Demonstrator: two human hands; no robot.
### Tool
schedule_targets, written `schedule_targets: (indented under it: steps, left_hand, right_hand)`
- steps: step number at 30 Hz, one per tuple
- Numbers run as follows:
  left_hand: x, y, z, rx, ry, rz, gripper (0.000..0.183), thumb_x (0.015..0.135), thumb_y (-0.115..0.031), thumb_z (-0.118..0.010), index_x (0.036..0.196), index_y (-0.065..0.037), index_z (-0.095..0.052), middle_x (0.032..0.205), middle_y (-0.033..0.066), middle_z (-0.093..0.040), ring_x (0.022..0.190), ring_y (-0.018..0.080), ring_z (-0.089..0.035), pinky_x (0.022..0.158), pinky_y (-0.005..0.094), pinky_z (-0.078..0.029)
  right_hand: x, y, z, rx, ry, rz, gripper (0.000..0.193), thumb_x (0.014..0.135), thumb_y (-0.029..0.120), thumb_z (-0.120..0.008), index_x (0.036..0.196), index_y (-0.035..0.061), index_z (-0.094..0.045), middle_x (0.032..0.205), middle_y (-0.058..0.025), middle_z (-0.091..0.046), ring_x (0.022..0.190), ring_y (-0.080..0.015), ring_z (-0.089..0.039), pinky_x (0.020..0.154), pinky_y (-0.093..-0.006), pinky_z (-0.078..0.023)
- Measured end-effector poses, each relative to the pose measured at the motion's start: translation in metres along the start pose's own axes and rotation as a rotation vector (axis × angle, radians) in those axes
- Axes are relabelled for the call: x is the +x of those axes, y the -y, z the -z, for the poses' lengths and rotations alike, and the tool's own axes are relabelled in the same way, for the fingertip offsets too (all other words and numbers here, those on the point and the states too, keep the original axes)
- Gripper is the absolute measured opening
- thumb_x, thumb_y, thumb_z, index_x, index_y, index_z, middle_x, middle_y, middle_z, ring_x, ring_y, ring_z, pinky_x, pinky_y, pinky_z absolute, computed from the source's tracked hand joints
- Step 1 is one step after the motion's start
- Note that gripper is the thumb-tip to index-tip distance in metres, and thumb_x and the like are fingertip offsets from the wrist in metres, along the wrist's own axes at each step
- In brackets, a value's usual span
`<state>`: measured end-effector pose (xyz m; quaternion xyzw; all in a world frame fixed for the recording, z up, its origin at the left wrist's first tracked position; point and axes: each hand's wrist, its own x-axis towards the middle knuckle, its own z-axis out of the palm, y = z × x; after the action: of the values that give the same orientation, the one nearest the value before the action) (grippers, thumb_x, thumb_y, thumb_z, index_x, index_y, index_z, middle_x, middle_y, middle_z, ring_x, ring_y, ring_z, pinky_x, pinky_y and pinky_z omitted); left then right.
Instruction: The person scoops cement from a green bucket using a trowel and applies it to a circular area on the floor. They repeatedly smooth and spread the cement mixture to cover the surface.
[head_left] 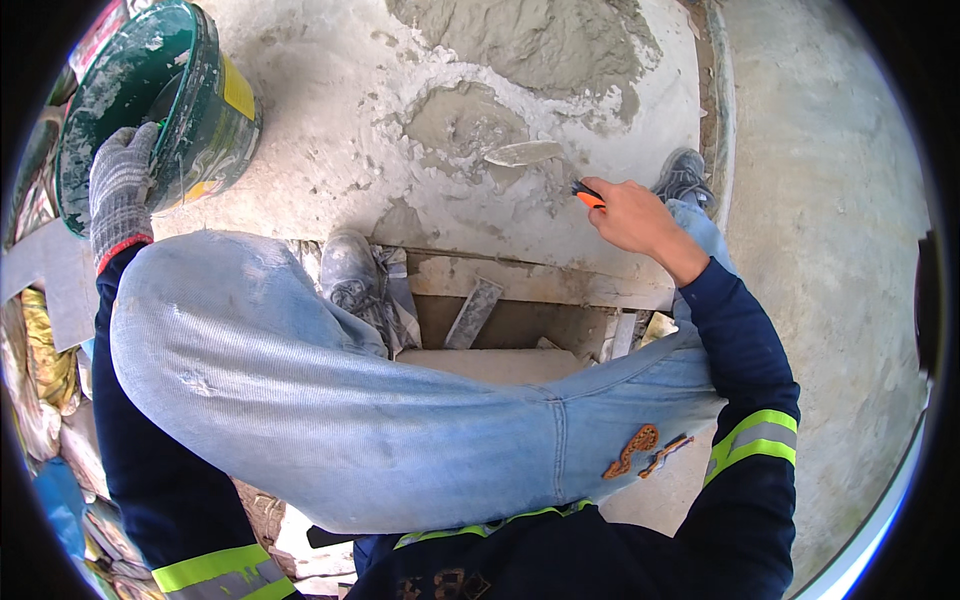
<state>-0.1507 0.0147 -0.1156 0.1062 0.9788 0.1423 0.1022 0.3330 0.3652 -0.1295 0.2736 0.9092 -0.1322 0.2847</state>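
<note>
1. Head view, left side: the left hand [122, 190], in a grey knitted glove with a red cuff, is clenched over the rim of a green bucket [165, 100]. The bucket is tilted, its mouth turned toward the person, and its inside is smeared with grey mortar. A yellow label shows on its outer wall.
2. Head view, right side: the right hand [632, 215] is bare and closed around the orange handle of a trowel [540, 160]. The trowel's blade, coated in grey mortar, lies flat on the wet patch just ahead of the hand.
3. The wet mortar [480, 120] is spread in a rough patch over a pale concrete slab [310, 90], with a larger heap toward the top edge. The bucket and the trowel are well apart, at opposite sides of the slab.
4. The person crouches in light blue jeans [350, 400]; one grey shoe [350, 270] rests at the slab's near edge and another [685, 175] sits just beside the right hand.
5. Dark sleeves with yellow reflective bands [755, 435] come in from the lower edge.
</note>
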Motion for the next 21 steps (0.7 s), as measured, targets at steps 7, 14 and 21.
schedule_targets:
  steps: [7,14,21]
  left_hand:
    - [0.013,0.010,-0.006,0.012,-0.018,-0.012,0.046,0.092,-0.048,-0.060,0.115,-0.009,-0.070,0.091,0.0126,-0.072,0.073,0.0199,-0.068,0.073,0.0353,-0.052]
    - [0.006,0.005,-0.002,0.053,-0.032,-0.034,0.048,0.090,-0.050,-0.060,0.116,-0.010,-0.070,0.091,0.0123,-0.072,0.070,0.0201,-0.068,0.074,0.0362,-0.052]
    - [-0.001,0.002,0.001,0.029,-0.020,-0.005,0.048,0.090,-0.049,-0.060,0.115,-0.009,-0.070,0.090,0.0132,-0.072,0.069,0.0202,-0.069,0.074,0.0357,-0.052]
  right_hand:
    - [0.037,-0.003,-0.018,-0.052,0.092,0.034,0.041,0.081,0.017,-0.055,0.120,0.0080,-0.064,0.095,-0.0226,-0.070,0.094,-0.0412,-0.066,0.083,-0.0495,-0.052]
    - [0.074,0.016,0.019,-0.076,0.065,0.039,0.041,0.079,0.015,-0.053,0.118,0.0088,-0.066,0.102,-0.0195,-0.070,0.097,-0.0387,-0.066,0.083,-0.0480,-0.052]
    - [0.073,0.025,0.040,0.092,0.036,0.002,0.046,0.081,0.021,-0.061,0.124,0.0055,-0.063,0.104,-0.0215,-0.069,0.095,-0.0387,-0.065,0.084,-0.0439,-0.051]
